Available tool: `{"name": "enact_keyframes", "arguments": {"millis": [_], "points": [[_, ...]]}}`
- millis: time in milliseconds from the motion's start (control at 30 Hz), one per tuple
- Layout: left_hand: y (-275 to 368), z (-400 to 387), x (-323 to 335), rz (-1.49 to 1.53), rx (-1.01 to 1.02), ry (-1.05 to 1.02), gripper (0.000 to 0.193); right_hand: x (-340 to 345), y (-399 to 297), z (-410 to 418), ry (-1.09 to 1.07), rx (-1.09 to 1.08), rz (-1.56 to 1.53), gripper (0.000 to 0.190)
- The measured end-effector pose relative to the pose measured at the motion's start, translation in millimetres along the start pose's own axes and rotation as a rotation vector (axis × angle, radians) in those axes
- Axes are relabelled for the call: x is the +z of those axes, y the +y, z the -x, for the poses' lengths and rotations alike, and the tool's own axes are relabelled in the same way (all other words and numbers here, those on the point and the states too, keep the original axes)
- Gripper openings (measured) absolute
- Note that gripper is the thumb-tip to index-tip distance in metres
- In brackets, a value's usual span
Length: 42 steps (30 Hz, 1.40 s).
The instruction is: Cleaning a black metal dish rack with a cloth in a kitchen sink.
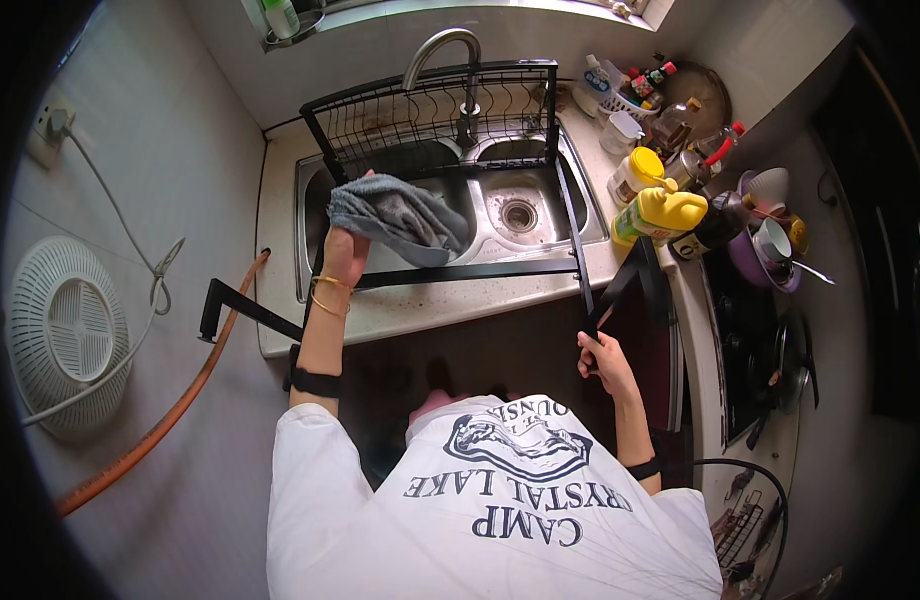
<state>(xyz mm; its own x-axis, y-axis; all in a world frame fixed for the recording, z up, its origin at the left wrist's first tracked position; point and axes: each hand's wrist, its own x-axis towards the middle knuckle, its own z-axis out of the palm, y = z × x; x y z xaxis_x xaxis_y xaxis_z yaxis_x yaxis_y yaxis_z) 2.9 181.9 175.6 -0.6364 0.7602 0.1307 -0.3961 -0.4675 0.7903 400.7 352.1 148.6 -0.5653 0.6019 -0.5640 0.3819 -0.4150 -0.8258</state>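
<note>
A black metal dish rack point(467, 271) lies tilted over the double-bowl stainless steel sink point(487, 246), its wire basket towards the tap. My left hand point(349, 251) holds a grey cloth point(400, 217) above the left bowl, beside the rack's left side; the cloth hides part of the fingers. Near the counter's front edge, my right hand point(606, 360) grips the rack's black frame at its near right corner. The right bowl's drain shows through the frame.
A curved metal tap point(471, 67) rises behind the rack. Yellow detergent bottle point(658, 214), yellow-lidded jar point(636, 174) and dark bottle point(711, 229) crowd the right counter. Stacked bowls point(771, 240) stand by the hob. At left are an orange hose point(197, 390) and a white plastic basket point(73, 330) on the wall.
</note>
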Motion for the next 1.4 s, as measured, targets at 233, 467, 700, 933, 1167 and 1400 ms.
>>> {"name": "enact_keyframes", "arguments": {"millis": [233,467,700,933,1167,1400], "points": [[28.4,-25.9,79.4,0.138,-0.027,-0.088,0.04,-5.9,-0.6,1.4,-0.084,-0.061,-0.044,0.027],[-28.5,-70.9,95.0,0.351,-0.231,-0.272,0.035,-0.1,3.2,7.0,-0.13,-0.081,-0.071,0.027],[-123.5,-61.7,45.3,-0.985,-0.242,-0.259,0.043,-0.3,5.7,6.5,-0.143,-0.091,-0.122,0.025],[-80.8,38.7,6.0,-1.491,0.116,-0.187,0.028,-5.7,-1.5,7.4,-0.129,-0.099,-0.101,0.028],[-39.1,172.3,-32.1,-1.484,0.366,0.593,0.012,3.2,1.1,-18.1,-0.054,-0.238,-0.123,0.066],[-79.8,277.0,-83.1,-0.822,-0.188,0.951,0.022,2.6,8.6,-70.3,0.274,-1.228,0.73,0.039]]}}
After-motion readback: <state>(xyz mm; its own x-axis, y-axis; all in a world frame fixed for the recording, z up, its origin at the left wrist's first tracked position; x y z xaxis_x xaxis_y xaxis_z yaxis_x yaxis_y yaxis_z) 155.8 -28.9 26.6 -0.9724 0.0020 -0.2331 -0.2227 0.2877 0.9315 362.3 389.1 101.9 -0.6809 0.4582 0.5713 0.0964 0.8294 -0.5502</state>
